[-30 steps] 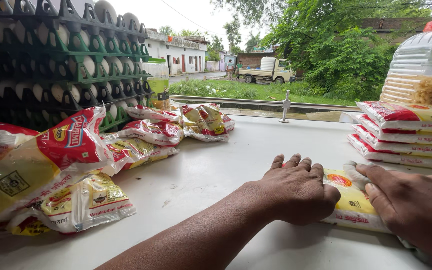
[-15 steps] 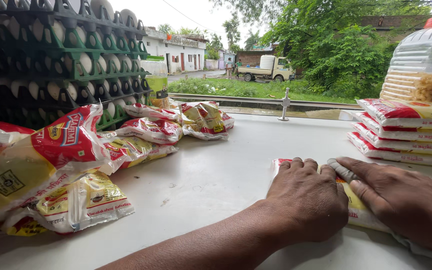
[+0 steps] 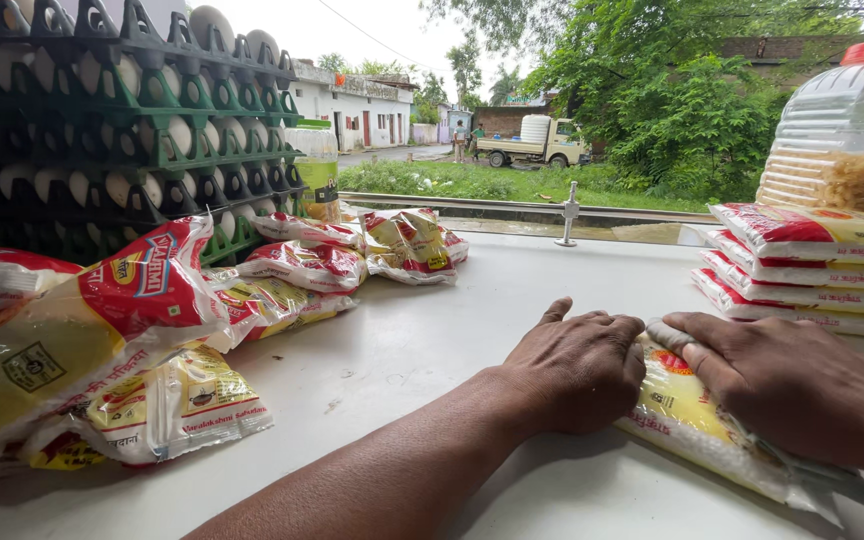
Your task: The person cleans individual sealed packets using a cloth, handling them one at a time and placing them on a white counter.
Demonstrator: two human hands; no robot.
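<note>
Lying flat on the white counter (image 3: pixel 432 340), a yellow-and-red packet (image 3: pixel 687 415) of white grains is pressed down by both hands. The left hand (image 3: pixel 577 370) is laid palm-down on the packet's near-left end, its fingers curled together over the edge; the right hand (image 3: pixel 787 385) is spread across the other end, fingers together and flat on the plastic (no pinch is seen). Just behind the right hand, similar red-and-white packets (image 3: pixel 812 265) are stacked in a neat pile, with a clear plastic jar (image 3: pixel 842 125), red-lidded and holding pale snack pieces, at the back. At the far left, green trays (image 3: pixel 122 130) filled with white eggs are stacked high, and loose packets (image 3: pixel 152 330) are heaped before them.
</note>
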